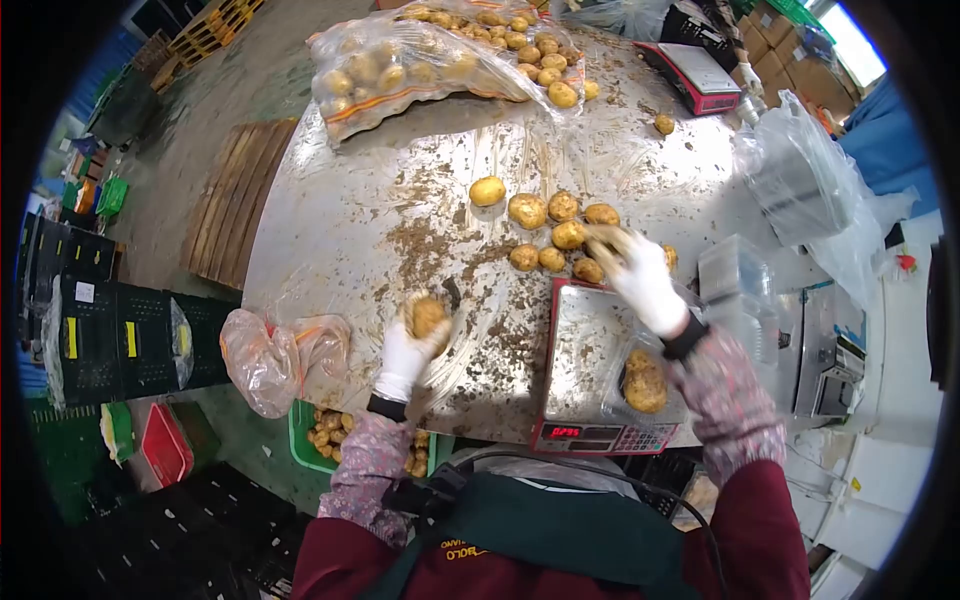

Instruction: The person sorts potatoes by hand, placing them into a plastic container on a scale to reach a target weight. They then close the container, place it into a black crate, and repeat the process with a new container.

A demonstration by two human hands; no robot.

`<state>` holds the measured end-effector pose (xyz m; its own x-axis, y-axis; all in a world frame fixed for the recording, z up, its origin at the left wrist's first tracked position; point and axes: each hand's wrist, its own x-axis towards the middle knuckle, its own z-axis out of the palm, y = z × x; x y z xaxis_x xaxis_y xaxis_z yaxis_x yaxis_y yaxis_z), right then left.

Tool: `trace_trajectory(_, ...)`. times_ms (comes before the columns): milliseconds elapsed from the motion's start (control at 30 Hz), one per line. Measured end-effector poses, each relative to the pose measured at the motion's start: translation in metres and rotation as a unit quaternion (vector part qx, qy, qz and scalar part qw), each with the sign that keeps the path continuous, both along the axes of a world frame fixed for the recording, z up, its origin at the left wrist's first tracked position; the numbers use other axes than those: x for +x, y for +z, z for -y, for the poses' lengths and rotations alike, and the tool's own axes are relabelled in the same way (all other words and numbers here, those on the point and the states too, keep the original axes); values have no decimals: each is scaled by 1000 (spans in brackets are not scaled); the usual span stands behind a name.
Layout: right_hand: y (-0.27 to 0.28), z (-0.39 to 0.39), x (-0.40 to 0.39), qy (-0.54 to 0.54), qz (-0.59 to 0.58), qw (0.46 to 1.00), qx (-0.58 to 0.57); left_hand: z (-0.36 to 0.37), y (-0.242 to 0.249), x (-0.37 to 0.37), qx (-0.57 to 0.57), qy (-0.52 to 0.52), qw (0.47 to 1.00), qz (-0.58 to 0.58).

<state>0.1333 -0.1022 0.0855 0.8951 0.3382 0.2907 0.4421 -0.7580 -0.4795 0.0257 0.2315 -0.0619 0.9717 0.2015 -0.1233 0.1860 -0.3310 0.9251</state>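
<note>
My left hand, in a white glove, is closed round a potato just above the dirty metal table. Over the right edge of a loose group of several potatoes is my gloved right hand. Its soiled fingers are stretched out and slightly blurred, close to or touching the potatoes there. Below that hand stands a red-framed digital scale with lit red digits. On the scale's right side, a clear plastic tray holds a large potato.
A big clear bag spills potatoes at the table's far side. A second scale stands far right, near another person's gloved hand. Stacked clear trays are at right. A crumpled plastic bag hangs at the left edge, above a green crate.
</note>
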Motion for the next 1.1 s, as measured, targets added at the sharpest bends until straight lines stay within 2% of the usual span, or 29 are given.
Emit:
trace_trajectory(33,-23,-11,25,-8,-9,1000,-18,7,34,-3,183,-57,978,-80)
trace_trajectory(100,-57,-36,68,1,-45,993,-108,18,17,-9,348,-75,930,-90)
trace_trajectory(133,-80,-47,87,-25,-66,984,-163,24,14,-7,346,-77,931,-89)
trace_trajectory(200,-109,-65,111,-44,-99,967,-232,32,11,-1,457,-138,863,-163)
trace_trajectory(300,-139,-78,135,-27,-122,955,-268,36,21,10,476,-169,850,-148)
trace_trajectory(333,-151,-76,140,6,-118,955,-274,28,8,14,452,-170,871,-94)
trace_trajectory(367,-159,-74,144,37,-113,953,-279,22,6,23,452,-169,870,-96)
trace_trajectory(400,-154,-73,142,48,-60,971,-227,17,5,39,470,-157,869,-9)
trace_trajectory(433,-148,-74,140,48,-62,971,-226,13,4,57,483,-144,860,78)
trace_trajectory(500,-114,-78,137,54,-161,949,-265,15,11,101,435,-143,885,81)
trace_trajectory(567,-93,-70,138,57,-287,906,-307,21,13,148,410,-154,887,145)
trace_trajectory(633,-82,-42,143,111,-421,867,-241,35,-10,193,432,-176,864,192)
trace_trajectory(667,-84,-29,135,108,-508,855,7,43,-13,210,446,-195,850,202)
trace_trajectory(700,-72,-25,119,95,-555,786,256,53,-19,223,457,-215,836,214)
trace_trajectory(733,-50,-9,110,-24,-623,709,330,60,-24,232,449,-220,816,290)
trace_trajectory(767,-27,-5,101,-14,-649,618,443,61,-71,253,384,-294,857,176)
trace_trajectory(833,-3,8,82,-66,-667,453,588,70,-59,264,419,-315,836,162)
trace_trajectory(867,8,13,72,-74,-658,457,594,69,-55,268,372,-310,864,135)
trace_trajectory(900,18,19,62,-10,-641,450,621,66,-54,272,326,-306,888,106)
trace_trajectory(933,24,24,51,56,-621,442,645,59,-59,269,378,-307,861,149)
trace_trajectory(967,20,32,43,51,-613,444,651,54,-47,255,371,-239,869,226)
trace_trajectory(1000,10,39,34,66,-542,586,599,50,-31,246,241,-212,932,167)
trace_trajectory(1033,5,41,24,80,-456,711,530,34,-79,258,122,-171,963,166)
trace_trajectory(1067,30,29,8,82,-340,864,361,11,-72,259,-141,-186,969,-81)
trace_trajectory(1100,27,31,1,82,-335,865,365,17,-2,220,-198,-44,970,-137)
